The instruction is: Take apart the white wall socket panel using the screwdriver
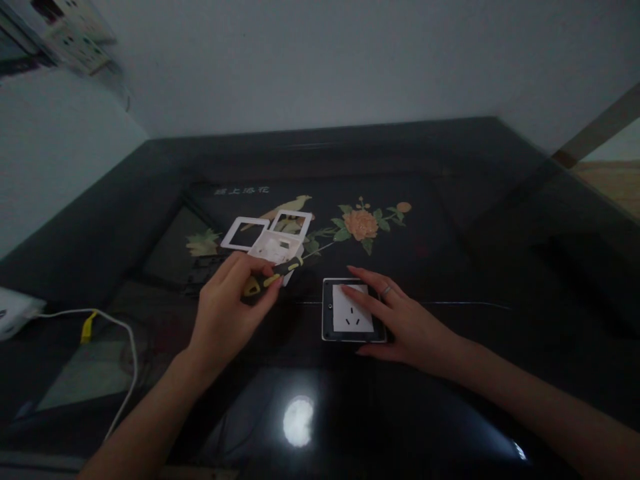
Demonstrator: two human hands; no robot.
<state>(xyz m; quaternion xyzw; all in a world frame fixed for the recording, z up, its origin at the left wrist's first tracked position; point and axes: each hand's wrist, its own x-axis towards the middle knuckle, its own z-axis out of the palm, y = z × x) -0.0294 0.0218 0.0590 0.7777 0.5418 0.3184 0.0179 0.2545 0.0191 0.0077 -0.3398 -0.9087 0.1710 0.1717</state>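
Grips the screwdriver (pixel 287 268) by its handle in the left hand (pixel 227 300), apart from the right hand (pixel 405 323), perhaps for control. Spans the socket (pixel 340 320) with the right hand, pressing a finger on its face, apparently to steady it flat on the surface (pixel 450 233). Just beyond the left hand: white frames (pixel 255 219), white box (pixel 273 248); farther, Chinese characters (pixel 233 191), perhaps 锦上添花. No brand legible.

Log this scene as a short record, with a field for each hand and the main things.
Left hand: holding screwdriver, yellow and black handle
Right hand: fingers spread over socket
Socket: white face, dark surround, slots showing
Frames: two, white, beyond left hand
Casing: white, beside frames
Cable: white, yellow tag, far left
Tabletop: dark, glossy, flower picture
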